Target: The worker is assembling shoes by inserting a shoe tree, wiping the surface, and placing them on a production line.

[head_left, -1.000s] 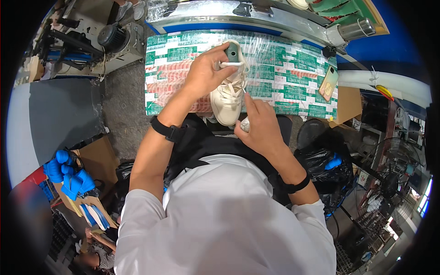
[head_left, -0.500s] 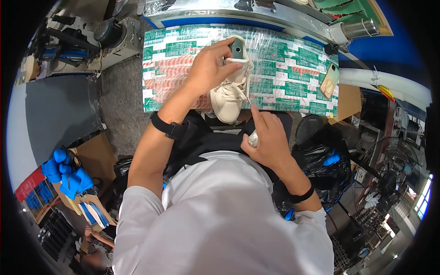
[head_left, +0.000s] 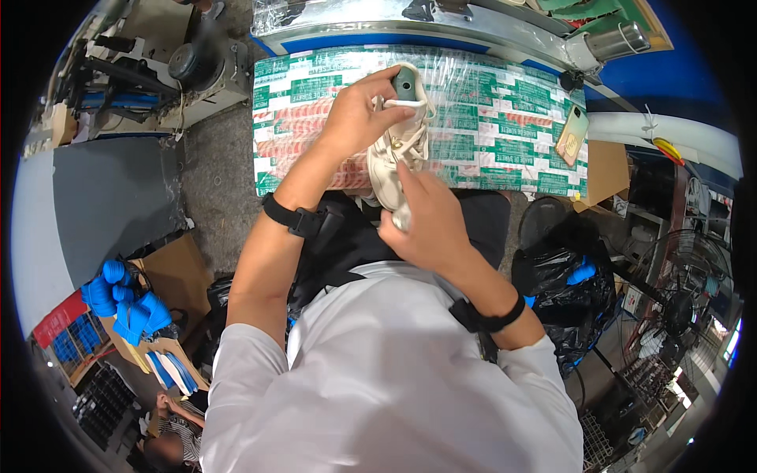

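A bench (head_left: 505, 118) covered in green, red and white printed sheeting under clear film runs across the far part of the scene, with a metal-edged machine (head_left: 441, 24) beyond it. To the near right a black plastic bag (head_left: 564, 276) slumps beside the person's lap; to the near left a cluster of blue parts (head_left: 122, 303) sits on cardboard. A cream lace-up shoe (head_left: 392, 158) is held up over the near edge of the bench, heel end far, toe end near, with a grey-green insert showing in its opening. The left hand (head_left: 359, 118) has its grip clamped on the far end of the shoe, fingers curled over the collar. The right hand (head_left: 430, 225) has its grip closed round the toe end. A phone (head_left: 572, 134) lies flat on the right end of the bench, well apart from the shoe.
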The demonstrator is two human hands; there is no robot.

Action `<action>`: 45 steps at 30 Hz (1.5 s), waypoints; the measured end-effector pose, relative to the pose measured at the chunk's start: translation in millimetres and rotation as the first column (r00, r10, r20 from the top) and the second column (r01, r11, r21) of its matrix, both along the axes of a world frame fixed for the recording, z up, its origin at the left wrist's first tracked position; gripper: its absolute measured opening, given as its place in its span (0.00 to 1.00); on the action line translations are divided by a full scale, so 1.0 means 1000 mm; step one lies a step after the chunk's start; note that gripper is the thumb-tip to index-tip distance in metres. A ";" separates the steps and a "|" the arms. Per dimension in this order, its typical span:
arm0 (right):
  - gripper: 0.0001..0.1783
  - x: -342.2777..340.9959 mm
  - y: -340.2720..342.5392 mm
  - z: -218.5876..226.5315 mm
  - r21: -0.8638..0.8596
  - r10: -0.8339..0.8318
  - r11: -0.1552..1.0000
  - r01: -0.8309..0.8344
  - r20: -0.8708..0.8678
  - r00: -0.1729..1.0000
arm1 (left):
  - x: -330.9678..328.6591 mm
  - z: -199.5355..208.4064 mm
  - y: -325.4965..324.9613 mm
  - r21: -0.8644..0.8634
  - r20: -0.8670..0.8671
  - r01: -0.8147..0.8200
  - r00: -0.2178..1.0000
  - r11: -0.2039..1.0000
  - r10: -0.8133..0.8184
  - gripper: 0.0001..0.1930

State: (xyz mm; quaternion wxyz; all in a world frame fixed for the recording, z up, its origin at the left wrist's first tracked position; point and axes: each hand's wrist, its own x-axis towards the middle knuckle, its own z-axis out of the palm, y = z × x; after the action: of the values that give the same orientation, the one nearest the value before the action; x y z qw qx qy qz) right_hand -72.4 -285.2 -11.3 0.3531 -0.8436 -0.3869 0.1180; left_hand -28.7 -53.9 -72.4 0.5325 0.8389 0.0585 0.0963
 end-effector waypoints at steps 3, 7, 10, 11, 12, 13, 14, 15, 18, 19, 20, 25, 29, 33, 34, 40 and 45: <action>0.44 0.004 -0.037 0.001 0.001 0.008 1.000 -0.008 -0.123 0.992 | 0.002 0.001 0.000 -0.059 0.003 0.015 1.000 0.998 -0.015 0.14; 0.43 0.031 -0.040 -0.012 0.278 -0.087 0.951 0.135 -0.177 0.980 | -0.012 -0.016 0.028 -0.312 0.008 0.059 0.998 0.948 -0.059 0.09; 0.43 0.044 -0.021 -0.040 0.076 -0.303 0.944 0.321 -0.189 0.934 | -0.039 -0.027 0.046 -0.699 -0.024 -0.039 0.999 0.714 0.030 0.09; 0.44 0.046 -0.021 -0.064 0.072 -0.245 0.965 0.252 -0.088 0.965 | -0.048 -0.019 0.040 -0.739 -0.123 -0.142 0.990 0.659 0.075 0.18; 0.44 0.040 -0.013 -0.072 0.103 -0.257 0.959 0.265 -0.088 0.962 | -0.060 -0.026 0.045 -0.676 -0.293 -0.290 0.949 0.677 0.114 0.30; 0.44 0.027 -0.006 -0.076 0.085 -0.217 0.972 0.221 -0.056 0.975 | -0.068 -0.022 0.028 -0.697 -0.374 -0.388 0.914 0.603 0.157 0.41; 0.44 0.017 -0.001 -0.076 0.064 -0.174 0.983 0.175 -0.024 0.985 | -0.071 -0.026 0.021 -0.655 -0.419 -0.414 0.895 0.633 0.152 0.45; 0.44 0.012 -0.002 -0.073 0.085 -0.193 0.977 0.194 -0.022 0.981 | -0.063 -0.011 0.000 -0.605 -0.417 -0.416 0.892 0.679 0.175 0.44; 0.43 0.023 0.000 -0.061 0.135 -0.116 0.981 0.137 -0.151 0.982 | -0.052 -0.011 -0.007 -0.599 -0.388 -0.454 0.885 0.660 0.258 0.34; 0.42 0.030 -0.002 -0.060 0.157 -0.045 0.985 0.077 -0.200 0.979 | -0.050 -0.006 -0.002 -0.589 -0.381 -0.449 0.888 0.672 0.259 0.34; 0.41 0.038 -0.003 -0.061 0.181 0.027 0.983 0.018 -0.243 0.970 | -0.046 -0.001 0.005 -0.601 -0.437 -0.495 0.861 0.628 0.261 0.31; 0.39 0.101 -0.031 -0.094 0.118 -0.173 0.979 0.165 0.055 0.983 | -0.024 0.035 0.061 -0.315 -0.380 -0.506 0.842 0.803 0.383 0.29; 0.38 0.141 -0.070 -0.133 -0.004 -0.285 0.955 0.295 0.247 0.926 | 0.067 0.100 0.145 0.176 -0.191 -0.266 0.935 0.948 0.298 0.32; 0.33 0.147 -0.072 -0.139 -0.047 -0.273 0.953 0.301 0.307 0.912 | 0.186 0.108 0.228 0.439 -0.108 -0.079 0.984 0.895 0.139 0.37; 0.32 0.149 -0.069 -0.141 -0.052 -0.262 0.955 0.293 0.321 0.910 | 0.210 0.105 0.243 0.476 -0.156 -0.094 0.970 0.874 0.189 0.38; 0.28 0.151 -0.069 -0.142 -0.009 -0.260 0.959 0.283 0.362 0.895 | 0.286 0.073 0.253 0.941 0.307 -0.324 0.940 0.101 0.150 0.45; 0.26 0.153 -0.071 -0.147 -0.013 -0.249 0.962 0.271 0.359 0.899 | 0.390 0.048 0.082 0.504 -0.212 -0.056 0.960 0.862 0.186 0.47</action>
State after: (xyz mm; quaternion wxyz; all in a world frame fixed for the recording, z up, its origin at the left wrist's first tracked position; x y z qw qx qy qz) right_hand 80.4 -356.7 -158.5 0.2636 -0.9057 -0.3242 -0.0721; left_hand 361.3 27.6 -23.9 0.2817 0.9467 0.1522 0.0337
